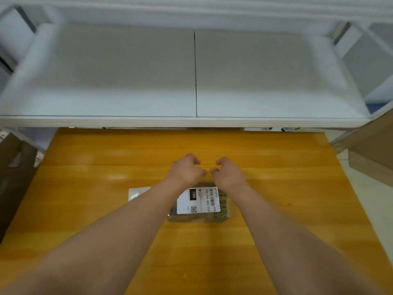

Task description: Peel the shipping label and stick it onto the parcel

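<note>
A small clear-wrapped parcel [221, 211] with green print lies on the orange wooden table [106, 209]. A white shipping label [198, 201] with barcode, QR code and a black "15H" patch lies flat on top of it. My left hand [186, 170] and my right hand [228, 174] hover side by side just beyond the parcel's far edge. Both have their fingers curled loosely and hold nothing. A white backing sheet [138, 193] lies on the table to the left, partly hidden by my left forearm.
A white shelf [191, 122] overhangs the far edge of the table. Brown cardboard boxes stand at the left [14, 177] and at the right [372, 154] of the table.
</note>
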A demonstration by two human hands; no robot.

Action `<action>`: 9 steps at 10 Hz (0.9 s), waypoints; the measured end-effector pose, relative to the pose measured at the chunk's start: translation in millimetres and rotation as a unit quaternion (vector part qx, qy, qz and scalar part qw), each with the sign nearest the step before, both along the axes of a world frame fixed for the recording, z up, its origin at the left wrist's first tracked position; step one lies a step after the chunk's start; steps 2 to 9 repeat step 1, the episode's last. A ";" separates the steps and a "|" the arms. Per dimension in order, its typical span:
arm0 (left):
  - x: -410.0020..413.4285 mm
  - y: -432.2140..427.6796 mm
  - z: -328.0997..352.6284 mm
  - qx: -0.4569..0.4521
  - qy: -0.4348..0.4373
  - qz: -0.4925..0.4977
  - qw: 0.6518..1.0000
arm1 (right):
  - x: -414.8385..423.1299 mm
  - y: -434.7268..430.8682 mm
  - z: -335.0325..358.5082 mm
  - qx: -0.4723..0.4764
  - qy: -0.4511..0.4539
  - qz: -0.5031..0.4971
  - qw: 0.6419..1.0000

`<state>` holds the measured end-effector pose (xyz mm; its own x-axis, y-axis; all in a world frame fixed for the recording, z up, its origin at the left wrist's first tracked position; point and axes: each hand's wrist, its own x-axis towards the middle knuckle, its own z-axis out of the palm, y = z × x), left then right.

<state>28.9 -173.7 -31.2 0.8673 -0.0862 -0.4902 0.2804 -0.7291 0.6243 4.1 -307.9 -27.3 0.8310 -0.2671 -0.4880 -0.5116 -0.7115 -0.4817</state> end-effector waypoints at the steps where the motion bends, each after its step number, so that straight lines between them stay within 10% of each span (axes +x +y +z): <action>1: 6.9 5.8 26.2 -0.046 -0.057 0.000 0.997 | 8.5 8.7 25.4 0.006 -0.045 0.001 0.999; 9: 6.9 5.8 26.2 -0.046 -0.057 0.000 0.997 | 8.5 8.7 25.4 0.006 -0.045 0.001 0.999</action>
